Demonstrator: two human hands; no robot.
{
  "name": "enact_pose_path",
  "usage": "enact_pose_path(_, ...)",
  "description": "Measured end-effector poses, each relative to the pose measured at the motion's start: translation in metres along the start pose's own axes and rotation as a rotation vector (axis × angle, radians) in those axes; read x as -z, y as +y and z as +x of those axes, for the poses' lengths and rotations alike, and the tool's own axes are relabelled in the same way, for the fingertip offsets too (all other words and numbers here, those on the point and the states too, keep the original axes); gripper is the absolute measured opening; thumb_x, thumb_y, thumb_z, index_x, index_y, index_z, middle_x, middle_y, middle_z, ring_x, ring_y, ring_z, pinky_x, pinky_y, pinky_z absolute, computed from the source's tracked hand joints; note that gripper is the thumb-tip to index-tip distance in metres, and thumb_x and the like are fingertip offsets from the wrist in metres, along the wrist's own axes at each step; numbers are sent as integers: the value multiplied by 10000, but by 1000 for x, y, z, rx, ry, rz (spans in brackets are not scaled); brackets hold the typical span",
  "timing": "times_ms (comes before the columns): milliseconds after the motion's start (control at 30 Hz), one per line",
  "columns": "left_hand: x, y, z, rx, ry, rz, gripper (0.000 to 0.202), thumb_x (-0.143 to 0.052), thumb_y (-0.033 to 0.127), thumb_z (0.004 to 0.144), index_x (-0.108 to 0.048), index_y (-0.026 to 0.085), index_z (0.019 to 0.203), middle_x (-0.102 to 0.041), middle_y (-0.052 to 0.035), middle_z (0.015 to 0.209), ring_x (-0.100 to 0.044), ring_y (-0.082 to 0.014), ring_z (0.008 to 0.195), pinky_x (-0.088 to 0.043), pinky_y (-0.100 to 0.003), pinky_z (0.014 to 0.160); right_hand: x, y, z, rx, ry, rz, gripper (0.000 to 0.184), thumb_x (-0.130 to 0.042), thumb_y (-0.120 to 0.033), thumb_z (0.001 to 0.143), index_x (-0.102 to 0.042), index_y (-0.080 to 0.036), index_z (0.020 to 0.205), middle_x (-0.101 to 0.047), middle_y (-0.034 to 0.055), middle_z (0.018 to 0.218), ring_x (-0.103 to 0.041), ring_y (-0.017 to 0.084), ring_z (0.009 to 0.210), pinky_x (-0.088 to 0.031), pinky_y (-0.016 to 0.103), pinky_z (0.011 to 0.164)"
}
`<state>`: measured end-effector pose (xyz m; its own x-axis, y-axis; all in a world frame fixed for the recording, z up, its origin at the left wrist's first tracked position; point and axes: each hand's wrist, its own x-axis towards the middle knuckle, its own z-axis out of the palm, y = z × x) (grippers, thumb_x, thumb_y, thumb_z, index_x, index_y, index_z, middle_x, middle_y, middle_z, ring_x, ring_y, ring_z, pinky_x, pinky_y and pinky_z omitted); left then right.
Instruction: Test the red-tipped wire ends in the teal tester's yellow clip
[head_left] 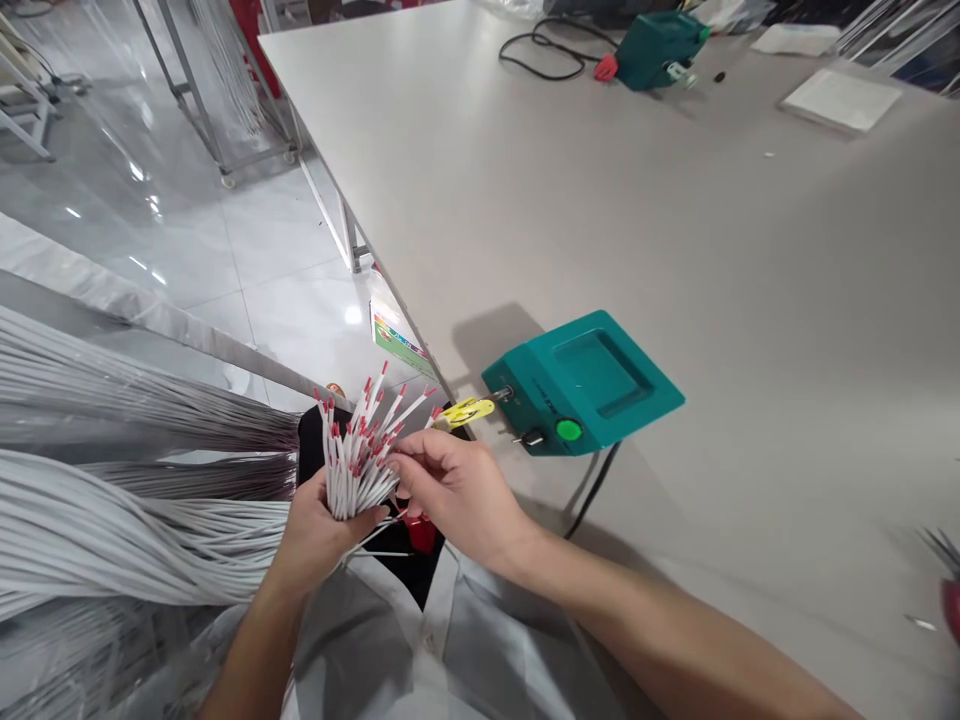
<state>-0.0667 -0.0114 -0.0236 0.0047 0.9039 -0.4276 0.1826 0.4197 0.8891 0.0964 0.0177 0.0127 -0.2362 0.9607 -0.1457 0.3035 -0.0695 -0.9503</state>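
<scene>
A bundle of white cables (349,485) with red-tipped ends stands upright in my left hand (321,530), whose fingers are wrapped around it. At the right side of the bundle, my right hand (461,490) has thumb and fingertips pinched together on a cable among the ends; the exact grip is partly hidden. Just beyond my right fingers is a yellow clip (466,412), attached to the front of a green tester box (540,410) with a lit-looking green button (569,429). Something red (420,533) shows below my right fingers.
Long white cables (135,530) lie in thick bunches at my left, beside a rail (150,300). The grey table (712,250) spreads to the right, its edge close to my hands. Farther back are a second green box (660,50), a black cord (544,45) and a white pad (840,98).
</scene>
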Motion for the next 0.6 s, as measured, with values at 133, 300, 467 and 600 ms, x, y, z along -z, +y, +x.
enact_pose_path(133, 2, -1, 2, 12, -15, -36, 400, -772, 249, 544, -634, 139, 903, -703, -52, 864, -630, -215, 792, -491, -302, 724, 0, 5, -3, -14, -6, 28, 119, -468, -215, 801, -560, -172, 739, -550, -26, 575, -493, 81, 505, -391, 185, 464)
enact_pose_path(300, 3, -1, 10, 25, 10, -3, 424, -790, 259, 498, -640, 141, 877, -700, -46, 835, -627, -219, 776, -488, -302, 708, 8, 8, -3, 12, -69, -66, 122, -459, -152, 760, -572, -175, 719, -543, -35, 570, -438, 69, 473, -347, 180, 445)
enact_pose_path(467, 4, -1, 15, 20, -8, 4, 420, -793, 253, 487, -641, 155, 866, -699, -22, 812, -621, -192, 743, -479, -270, 690, 17, 14, 1, 19, -127, -102, 194, -466, -191, 797, -627, -179, 691, -562, -31, 569, -434, 80, 480, -345, 199, 467)
enact_pose_path(600, 6, -2, 17, 13, 12, 17, 387, -783, 269, 510, -640, 159, 853, -693, -14, 793, -615, -181, 726, -475, -257, 672, 19, 13, 3, 27, -188, -111, 247, -435, -218, 848, -643, -176, 721, -575, -25, 573, -462, 92, 512, -359, 208, 506)
